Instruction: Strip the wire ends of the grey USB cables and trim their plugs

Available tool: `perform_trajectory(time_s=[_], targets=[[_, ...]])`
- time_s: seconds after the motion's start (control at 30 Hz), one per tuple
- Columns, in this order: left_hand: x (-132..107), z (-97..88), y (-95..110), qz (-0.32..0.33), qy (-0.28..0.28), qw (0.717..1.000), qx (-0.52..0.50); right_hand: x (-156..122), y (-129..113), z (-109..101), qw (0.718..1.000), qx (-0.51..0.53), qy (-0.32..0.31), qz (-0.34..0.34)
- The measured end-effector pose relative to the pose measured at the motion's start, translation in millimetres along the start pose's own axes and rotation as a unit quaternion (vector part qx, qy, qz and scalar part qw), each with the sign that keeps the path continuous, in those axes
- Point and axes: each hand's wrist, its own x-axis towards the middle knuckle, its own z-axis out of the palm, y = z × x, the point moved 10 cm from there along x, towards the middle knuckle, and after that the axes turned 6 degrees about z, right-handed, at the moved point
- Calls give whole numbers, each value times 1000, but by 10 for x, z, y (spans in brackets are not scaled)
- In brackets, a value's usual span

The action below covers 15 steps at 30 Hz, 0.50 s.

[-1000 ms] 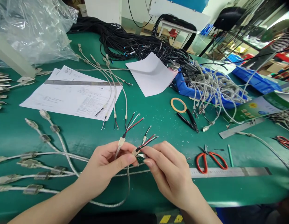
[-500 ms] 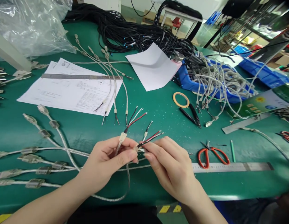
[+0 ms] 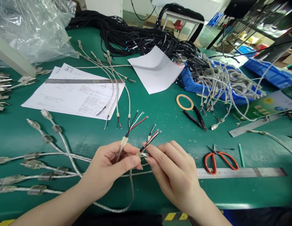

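My left hand (image 3: 117, 163) is closed around a clear-jacketed cable (image 3: 123, 142), whose black, white and red wires fan out above the fingers. Between its thumb and forefinger sits a second cable end (image 3: 142, 149) with similar wires. My right hand (image 3: 170, 166) is closed too, its thumb and forefinger pinching a small pale strip (image 3: 145, 154) against that second end. What the strip is cannot be made out. Just behind the fingertips shows another stripped cable end (image 3: 149, 137). A loop of grey cable (image 3: 132, 191) hangs below my left hand.
Several USB cables (image 3: 45, 175) lie at left. Papers (image 3: 66, 97) bear a steel ruler (image 3: 84, 81). To the right are red-handled scissors (image 3: 215, 160), black cutters (image 3: 195, 119), a tape roll (image 3: 185, 102) and another ruler (image 3: 237, 172). A blue bin (image 3: 189, 83) holds coiled cables.
The view has shifted slightly, so the table's things sit a little lower and further right. Both hands keep their grip, with the fingertips still together at the second cable end.
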Motion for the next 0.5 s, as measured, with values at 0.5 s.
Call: perform_trajectory(time_s=[0.5], targets=[[59,137,-60,-13,4,993,-119,-203,287,24,1000,19,12,11]])
